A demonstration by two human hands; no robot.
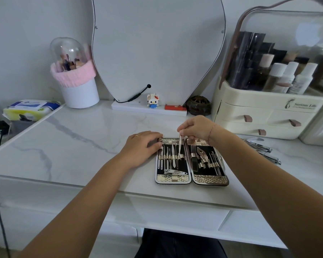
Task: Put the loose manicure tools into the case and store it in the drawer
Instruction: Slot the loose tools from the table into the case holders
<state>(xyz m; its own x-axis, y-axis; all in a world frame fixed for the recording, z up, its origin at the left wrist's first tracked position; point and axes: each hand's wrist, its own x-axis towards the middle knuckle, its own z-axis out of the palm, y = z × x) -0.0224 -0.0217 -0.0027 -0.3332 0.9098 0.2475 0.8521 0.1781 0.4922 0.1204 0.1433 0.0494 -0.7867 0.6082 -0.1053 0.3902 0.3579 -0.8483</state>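
a: what sits at the centre of the frame?

b: a manicure case [210, 180] lying open and flat on a white marble-patterned table [82, 146], a little right of centre. both halves are lined in black with gold bands, and metal tools sit in rows under the straps. a nail clipper [174, 172] lies across the lower part of the left half.

a: and the hands?

b: two bare arms reach in from the bottom edge. the left hand [143, 148] lies palm down, fingers relaxed. its fingertips rest on the upper left corner of the case, and it grips nothing. the right hand [194, 128] hovers over the top edge of the case. it pinches the upper end of a slim pale tool [180, 146] between thumb and fingers. the tool points down into the left half, its lower end at the gold strap among the other tools. whether it sits under the strap i cannot tell.

a: are any tools outside the case?

b: yes, a few loose metal tools [261, 148] lie on the table at the right of the frame, apart from the case. they are just in front of a cream organiser [265, 112] with small drawers and bottles under a clear lid.

a: what is behind?

b: a curved mirror [157, 43] stands at upper centre. a brush holder [76, 75] with a pink band is at upper left, and a pack of wipes [30, 109] is at the far left.
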